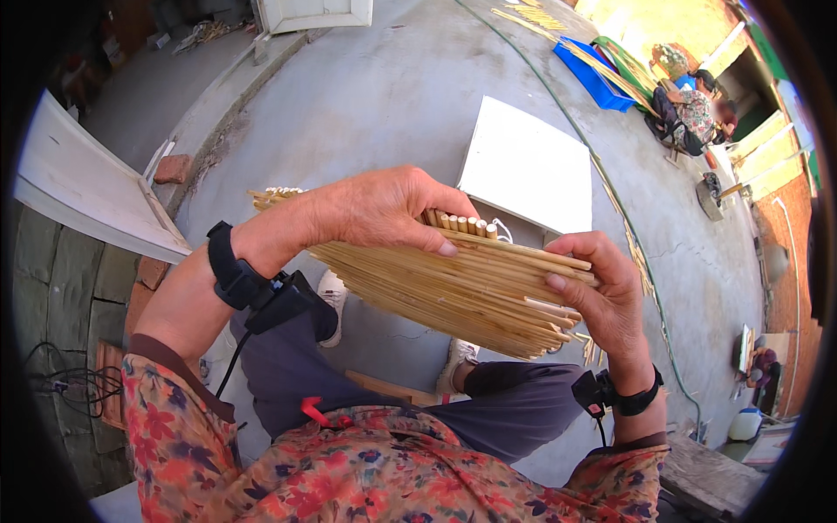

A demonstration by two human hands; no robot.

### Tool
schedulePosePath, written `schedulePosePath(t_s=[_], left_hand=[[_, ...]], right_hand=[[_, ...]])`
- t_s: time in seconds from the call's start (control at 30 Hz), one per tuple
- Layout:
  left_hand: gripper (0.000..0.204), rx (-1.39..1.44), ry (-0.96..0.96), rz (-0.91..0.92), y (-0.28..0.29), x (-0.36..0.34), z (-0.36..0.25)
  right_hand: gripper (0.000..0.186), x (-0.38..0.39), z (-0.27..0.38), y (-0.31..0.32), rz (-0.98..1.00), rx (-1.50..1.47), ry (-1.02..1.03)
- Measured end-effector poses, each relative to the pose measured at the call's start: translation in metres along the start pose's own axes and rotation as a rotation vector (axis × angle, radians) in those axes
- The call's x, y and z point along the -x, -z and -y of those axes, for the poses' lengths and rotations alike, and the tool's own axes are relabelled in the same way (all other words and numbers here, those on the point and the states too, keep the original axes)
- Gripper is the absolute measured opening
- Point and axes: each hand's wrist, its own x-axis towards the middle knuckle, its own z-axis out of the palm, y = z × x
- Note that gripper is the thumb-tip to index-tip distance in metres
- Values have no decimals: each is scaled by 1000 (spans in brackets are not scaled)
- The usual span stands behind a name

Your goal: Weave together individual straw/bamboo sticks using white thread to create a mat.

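- Gray floor (pixel 375 113), hard and smooth, spreads out under it all; a dark round rim cuts off the corners.
- Nearest is the flowery shirt (pixel 366 462), cut off at the bottom, then dark pants (pixel 292 379) with the knees wide apart.
- Held up over the gap between the knees is a bundle of thin tan sticks (pixel 436 296).
- The left hand (pixel 392 209) is clamped on its top edge, thumb on the near side; some fingers are hidden. Its arm covers some sticks, and a few ends peek out past it.
- The right hand (pixel 602 292), apart from the left, pinches the right end, fingers partly hidden behind.
- Two light shoes (pixel 462 353) are partly covered by the sticks.
- Past the sticks is a flat white board (pixel 527 170); I cannot tell what holds it up.
- Wide floor shows between the board and the white door (pixel 96 179). On the board's other side runs a green hose (pixel 558 100).
- Far off are a blue bin (pixel 602 83) and a sitting person (pixel 696 109). Things in the dark doorway are hard to make out.
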Motion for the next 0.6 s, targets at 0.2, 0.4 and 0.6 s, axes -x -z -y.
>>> schedulePosePath(t_s=[0.2, 0.4, 0.6], left_hand=[[32, -10, -11, 23, -14, 9, 11], [32, -76, -165, 44, -41, 37, 15], [29, -126, -218, -7, -54, 51, 7]], right_hand=[[30, 16, -2, -11, 66, 146, 15], [45, 25, 2, 12, 325, -174, -102], [26, -10, -8, -32, 412, 252, 83]])
